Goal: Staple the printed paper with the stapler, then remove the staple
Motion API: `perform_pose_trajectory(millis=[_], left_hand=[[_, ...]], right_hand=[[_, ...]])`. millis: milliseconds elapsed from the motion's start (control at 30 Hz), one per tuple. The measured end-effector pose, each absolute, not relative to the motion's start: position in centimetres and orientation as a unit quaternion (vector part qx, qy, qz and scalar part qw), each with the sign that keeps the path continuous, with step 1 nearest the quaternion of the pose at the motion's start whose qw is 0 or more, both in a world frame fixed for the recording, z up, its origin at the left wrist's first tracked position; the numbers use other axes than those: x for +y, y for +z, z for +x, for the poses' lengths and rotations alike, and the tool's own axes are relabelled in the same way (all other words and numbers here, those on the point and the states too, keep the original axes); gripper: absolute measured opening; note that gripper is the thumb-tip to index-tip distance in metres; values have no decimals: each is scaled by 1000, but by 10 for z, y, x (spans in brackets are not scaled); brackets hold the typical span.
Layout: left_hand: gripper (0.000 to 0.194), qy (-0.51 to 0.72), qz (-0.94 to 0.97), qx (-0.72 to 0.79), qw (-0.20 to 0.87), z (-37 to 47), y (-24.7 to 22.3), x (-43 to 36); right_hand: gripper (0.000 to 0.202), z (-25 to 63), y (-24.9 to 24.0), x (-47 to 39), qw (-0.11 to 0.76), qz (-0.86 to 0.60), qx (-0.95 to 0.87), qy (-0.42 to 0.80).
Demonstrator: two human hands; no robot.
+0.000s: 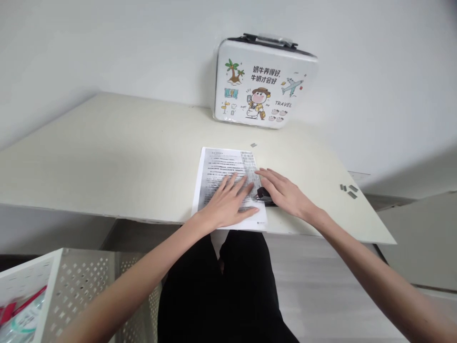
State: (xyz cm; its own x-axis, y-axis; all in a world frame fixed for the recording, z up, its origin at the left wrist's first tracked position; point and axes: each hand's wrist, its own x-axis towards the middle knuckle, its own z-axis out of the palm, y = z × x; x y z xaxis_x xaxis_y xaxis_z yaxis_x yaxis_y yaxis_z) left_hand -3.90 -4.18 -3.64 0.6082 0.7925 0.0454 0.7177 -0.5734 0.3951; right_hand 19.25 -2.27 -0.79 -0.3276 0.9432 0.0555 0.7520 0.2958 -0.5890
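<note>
A stack of printed paper [219, 166] lies near the front edge of the table. My left hand [230, 202] rests flat on it with the fingers spread. A black stapler [263, 195] sits at the right edge of the paper, its front end over the sheet. Over the stapler is my right hand [285, 193], palm down with fingers stretched to the left, hiding part of it. Whether the stapler is pressed down I cannot tell.
A white printed case [266, 85] stands at the back against the wall. Small staple strips [352, 188] lie at the table's right, another strip [253, 145] behind the paper. A perforated basket [82, 271] is at lower left.
</note>
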Motion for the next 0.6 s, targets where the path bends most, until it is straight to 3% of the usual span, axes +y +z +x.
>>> perform_pose_trajectory(millis=[233, 600], left_hand=[[84, 123, 881, 424, 173, -38, -40, -40], [87, 98, 886, 429, 148, -37, -40, -39]], right_hand=[[53, 191, -12, -22, 195, -545, -789, 207], [60, 184, 1, -27, 103, -558, -810, 149]])
